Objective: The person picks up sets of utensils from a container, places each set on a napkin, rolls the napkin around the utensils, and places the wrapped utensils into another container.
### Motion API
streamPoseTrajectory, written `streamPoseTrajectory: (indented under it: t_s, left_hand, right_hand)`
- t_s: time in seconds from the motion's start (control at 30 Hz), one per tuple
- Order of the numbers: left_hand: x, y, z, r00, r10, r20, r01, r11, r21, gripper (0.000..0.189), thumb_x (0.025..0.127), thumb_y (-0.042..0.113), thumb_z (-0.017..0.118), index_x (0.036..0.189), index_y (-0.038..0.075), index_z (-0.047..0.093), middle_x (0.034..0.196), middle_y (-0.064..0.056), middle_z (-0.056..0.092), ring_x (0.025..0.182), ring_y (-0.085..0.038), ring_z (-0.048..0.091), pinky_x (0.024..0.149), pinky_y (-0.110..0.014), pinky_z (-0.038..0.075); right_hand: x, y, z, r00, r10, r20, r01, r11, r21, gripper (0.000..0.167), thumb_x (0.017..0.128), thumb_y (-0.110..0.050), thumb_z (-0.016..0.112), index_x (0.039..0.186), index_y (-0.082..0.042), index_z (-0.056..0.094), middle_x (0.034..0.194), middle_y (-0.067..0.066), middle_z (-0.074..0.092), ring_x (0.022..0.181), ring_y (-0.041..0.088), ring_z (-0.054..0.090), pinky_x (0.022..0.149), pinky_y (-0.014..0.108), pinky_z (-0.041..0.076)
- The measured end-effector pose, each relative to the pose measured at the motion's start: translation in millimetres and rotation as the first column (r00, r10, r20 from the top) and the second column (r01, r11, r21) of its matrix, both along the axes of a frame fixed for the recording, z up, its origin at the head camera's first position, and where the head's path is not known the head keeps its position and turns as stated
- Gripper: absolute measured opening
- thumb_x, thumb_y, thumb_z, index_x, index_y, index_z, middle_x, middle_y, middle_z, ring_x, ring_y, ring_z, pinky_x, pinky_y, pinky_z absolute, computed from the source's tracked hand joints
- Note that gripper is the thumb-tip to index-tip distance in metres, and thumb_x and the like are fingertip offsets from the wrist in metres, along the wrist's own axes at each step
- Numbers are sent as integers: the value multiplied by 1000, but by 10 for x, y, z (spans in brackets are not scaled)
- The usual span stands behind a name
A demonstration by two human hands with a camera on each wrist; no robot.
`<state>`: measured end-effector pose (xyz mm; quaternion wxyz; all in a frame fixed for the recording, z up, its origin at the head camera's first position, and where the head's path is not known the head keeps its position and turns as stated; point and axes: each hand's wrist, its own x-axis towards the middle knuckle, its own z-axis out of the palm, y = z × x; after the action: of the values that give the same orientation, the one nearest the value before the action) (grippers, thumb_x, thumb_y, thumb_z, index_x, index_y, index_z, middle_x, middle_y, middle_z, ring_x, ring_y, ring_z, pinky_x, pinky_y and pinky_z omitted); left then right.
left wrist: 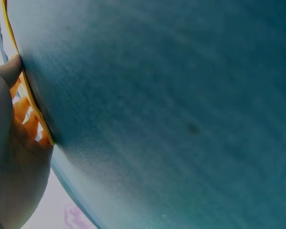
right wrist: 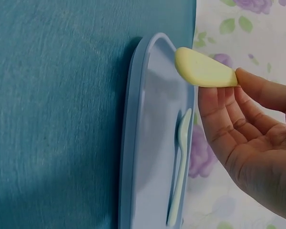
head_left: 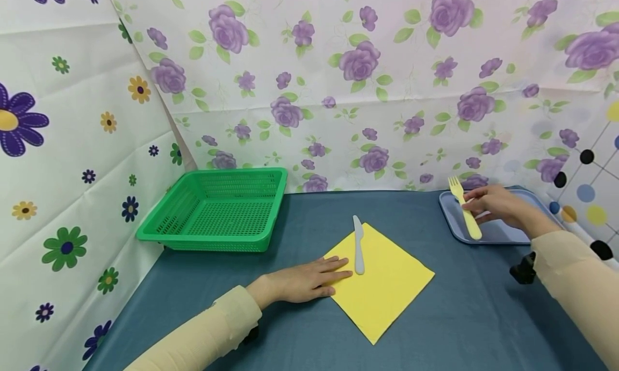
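Observation:
My right hand (head_left: 494,204) pinches a yellow plastic fork (head_left: 470,220) between thumb and fingers, tines up, over the left part of the blue tray (head_left: 503,237). In the right wrist view the thumb presses the fork's wide handle (right wrist: 202,67) against the fingertips. A pale spoon-like utensil (right wrist: 181,167) lies in that tray below the hand. My left hand (head_left: 309,279) rests with straight fingers on the left corner of a yellow folded napkin (head_left: 387,285). On the napkin's upper left lies a grey plastic knife (head_left: 358,244), just beyond those fingertips.
A green plastic basket (head_left: 208,244) stands at the back left of the blue-grey table (head_left: 300,339). Flowered sheets (head_left: 309,91) hang behind the table and along its left side. At the right is a dotted sheet (head_left: 595,188).

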<state>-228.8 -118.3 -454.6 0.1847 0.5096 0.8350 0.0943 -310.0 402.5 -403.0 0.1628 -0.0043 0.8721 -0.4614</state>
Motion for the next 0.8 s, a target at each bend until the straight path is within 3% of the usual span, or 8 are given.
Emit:
streamPoseTrajectory:
  t_s: [0.8]
  left_hand:
    - [4, -2, -5, 1000, 2, -10, -2, 1000, -8, 58, 115, 38, 38, 169, 29, 19, 175, 3, 7, 161, -17, 4, 130, -37, 9]
  right_hand:
    - [21, -160, 19, 1000, 2, -3, -2, 1000, -28, 62, 105, -25, 65, 145, 15, 41, 111, 13, 65, 94, 24, 70, 86, 47, 62]
